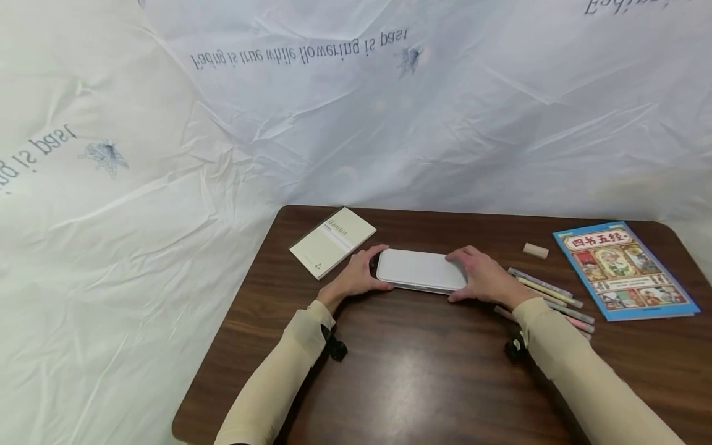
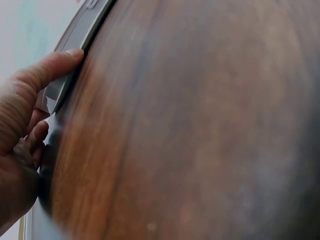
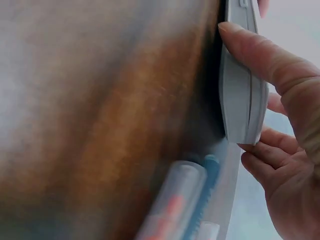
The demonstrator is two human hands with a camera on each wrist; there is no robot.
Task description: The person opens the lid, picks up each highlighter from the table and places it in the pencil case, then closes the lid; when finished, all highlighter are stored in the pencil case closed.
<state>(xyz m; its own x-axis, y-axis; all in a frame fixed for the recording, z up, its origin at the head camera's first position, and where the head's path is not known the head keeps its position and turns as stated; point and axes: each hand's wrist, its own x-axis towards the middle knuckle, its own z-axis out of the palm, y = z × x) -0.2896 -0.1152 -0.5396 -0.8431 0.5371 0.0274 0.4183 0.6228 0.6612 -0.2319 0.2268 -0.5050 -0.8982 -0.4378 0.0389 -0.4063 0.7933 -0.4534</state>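
Note:
A flat white pencil case (image 1: 421, 270) with rounded corners and a small catch on its front side lies level near the middle of the table. My left hand (image 1: 358, 273) grips its left end, the thumb on the front side and the fingers around the far corner. Its right end is held by my right hand (image 1: 485, 278) in the same manner. In the right wrist view the seam of the case (image 3: 245, 100) is closed along its side. Dark space shows under the case there, but whether it touches the table I cannot tell.
Left of the case lies a cream notebook (image 1: 334, 241). Several pens (image 1: 547, 289) are spread beside the right forearm, with an eraser (image 1: 536, 250) behind them. A blue-edged picture book (image 1: 625, 272) lies at the right on the brown table (image 1: 400, 371). White cloth hangs behind.

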